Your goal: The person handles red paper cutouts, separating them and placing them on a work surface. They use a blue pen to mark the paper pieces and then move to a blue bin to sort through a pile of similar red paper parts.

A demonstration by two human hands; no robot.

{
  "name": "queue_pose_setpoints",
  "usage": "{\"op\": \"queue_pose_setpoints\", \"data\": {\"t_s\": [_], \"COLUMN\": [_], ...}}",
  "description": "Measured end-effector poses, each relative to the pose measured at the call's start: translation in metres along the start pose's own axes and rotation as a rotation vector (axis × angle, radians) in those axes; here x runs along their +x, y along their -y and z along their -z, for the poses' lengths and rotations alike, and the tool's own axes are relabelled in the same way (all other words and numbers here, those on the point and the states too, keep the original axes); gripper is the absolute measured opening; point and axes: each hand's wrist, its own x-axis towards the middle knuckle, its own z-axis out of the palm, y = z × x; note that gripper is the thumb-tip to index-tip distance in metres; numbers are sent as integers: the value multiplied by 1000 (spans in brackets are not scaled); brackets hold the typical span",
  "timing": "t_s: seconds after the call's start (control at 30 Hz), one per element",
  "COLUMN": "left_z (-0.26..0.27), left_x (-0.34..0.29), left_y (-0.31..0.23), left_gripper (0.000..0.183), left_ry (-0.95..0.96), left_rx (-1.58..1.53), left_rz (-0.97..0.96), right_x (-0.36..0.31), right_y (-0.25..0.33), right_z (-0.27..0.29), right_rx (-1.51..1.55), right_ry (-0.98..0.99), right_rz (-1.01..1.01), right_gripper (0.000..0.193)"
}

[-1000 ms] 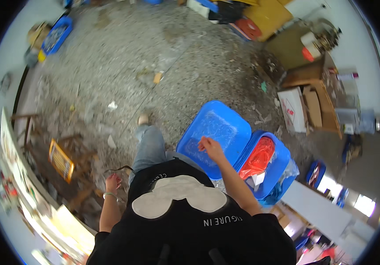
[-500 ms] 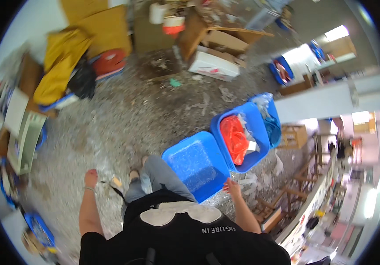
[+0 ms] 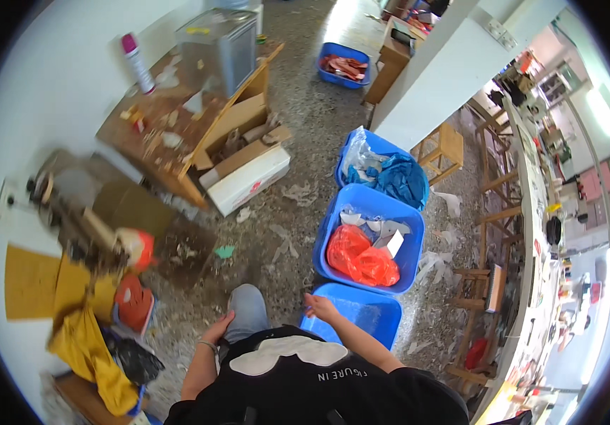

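Note:
My left hand (image 3: 218, 328) hangs beside my bent leg in grey-blue trousers, its fingers loosely stretched with nothing in them. Over the left rim of the nearest blue bin (image 3: 381, 309) is my right hand (image 3: 321, 309), fingers slightly curled but apart, holding nothing. Whether it touches the rim I cannot tell. Directly beyond stands a second blue bin (image 3: 411, 260) with a red plastic bag (image 3: 356, 256) and white scraps inside. A third blue bin (image 3: 342, 172) behind it holds a blue plastic bag (image 3: 398, 180) and clear plastic.
Ahead left, a wooden table (image 3: 156, 145) stands above an open cardboard box (image 3: 250, 180). A machine (image 3: 96, 227) and yellow cloth (image 3: 89, 358) are at the left. A white pillar (image 3: 422, 81), wooden stool (image 3: 443, 152) and long workbench (image 3: 528, 234) line the right. Paper scraps (image 3: 432, 269) litter the floor.
My view has turned to the right. My left hand has come in from out at the side to my leg. The right hand has shifted from the bin's right edge to its left.

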Motion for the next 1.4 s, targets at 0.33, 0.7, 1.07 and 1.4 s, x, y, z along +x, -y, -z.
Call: {"op": "queue_pose_setpoints", "data": {"t_s": [0.33, 0.7, 1.07, 1.4], "left_z": [22, -30, -149, -121], "left_x": [179, 328, 472, 650], "left_y": [-416, -738, -1098, -1404], "left_gripper": [99, 97, 92, 97], "left_ry": [174, 454, 279, 25], "left_rx": [442, 765, 475, 792], "left_rz": [315, 225, -264, -46], "right_x": [156, 294, 655, 931], "right_y": [131, 154, 551, 757], "right_z": [201, 459, 816, 927], "right_rx": [-454, -361, -285, -121], "right_ry": [-386, -420, -631, -368], "right_rz": [-362, -616, 68, -73], "right_gripper": [80, 55, 29, 41]}}
